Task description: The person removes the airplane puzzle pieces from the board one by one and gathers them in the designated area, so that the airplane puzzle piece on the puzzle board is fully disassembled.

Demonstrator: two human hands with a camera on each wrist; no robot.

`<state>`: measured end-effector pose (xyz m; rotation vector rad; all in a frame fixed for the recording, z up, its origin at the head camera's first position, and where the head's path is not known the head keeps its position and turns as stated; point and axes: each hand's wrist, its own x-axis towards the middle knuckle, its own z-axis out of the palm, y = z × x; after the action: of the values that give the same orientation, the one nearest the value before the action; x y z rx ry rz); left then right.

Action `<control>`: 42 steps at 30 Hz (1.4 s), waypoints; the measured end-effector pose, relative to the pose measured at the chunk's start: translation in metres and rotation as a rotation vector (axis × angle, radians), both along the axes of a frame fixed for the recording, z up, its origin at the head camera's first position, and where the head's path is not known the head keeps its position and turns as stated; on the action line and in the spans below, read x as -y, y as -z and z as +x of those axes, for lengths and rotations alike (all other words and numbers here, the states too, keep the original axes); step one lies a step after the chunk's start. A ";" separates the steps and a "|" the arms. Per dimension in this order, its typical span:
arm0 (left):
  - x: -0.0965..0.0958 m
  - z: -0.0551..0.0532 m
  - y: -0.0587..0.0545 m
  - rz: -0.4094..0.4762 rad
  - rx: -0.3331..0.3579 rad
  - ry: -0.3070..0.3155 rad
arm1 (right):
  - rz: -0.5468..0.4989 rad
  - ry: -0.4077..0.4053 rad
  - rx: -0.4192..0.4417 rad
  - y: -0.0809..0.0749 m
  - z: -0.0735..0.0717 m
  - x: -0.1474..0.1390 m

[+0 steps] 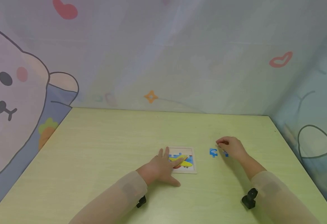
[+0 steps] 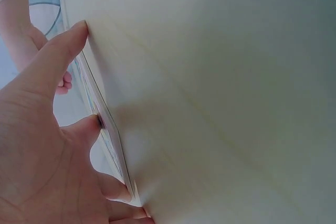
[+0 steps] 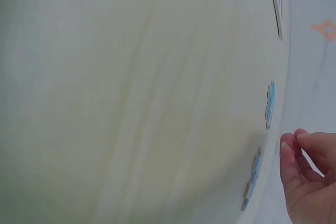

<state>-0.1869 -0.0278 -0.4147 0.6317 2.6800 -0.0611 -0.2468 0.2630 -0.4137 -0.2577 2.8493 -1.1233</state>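
My left hand [image 1: 163,166] lies with spread fingers over a small framed jigsaw puzzle [image 1: 195,160], partly covering its yellow plane and blue sky picture. The upper part of its tray is pale, without blue pieces. In the left wrist view, fingertips are right at the edge of the puzzle frame [image 2: 116,137], the thumb held apart. To the right, my right hand [image 1: 233,147] hovers above the table with thumb and fingertips brought together; no piece shows between them. Below it are a blue and white jigsaw piece [image 1: 213,152] and another blue piece [image 1: 226,154], partly hidden by the hand.
The pale wooden table [image 1: 110,133] runs back to a cloth backdrop [image 1: 163,62] with cartoon drawings. A black wrist camera mount [image 1: 249,199] sits at the right sleeve, and another dark mount [image 1: 141,201] at the left sleeve.
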 end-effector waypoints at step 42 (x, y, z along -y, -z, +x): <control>0.008 -0.004 0.007 0.019 -0.039 0.069 | 0.094 -0.297 0.018 0.019 0.011 0.078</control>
<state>-0.1910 -0.0354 -0.4218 0.7359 2.6987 -0.0669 -0.2357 0.1847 -0.4326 -0.6356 2.7190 -0.9264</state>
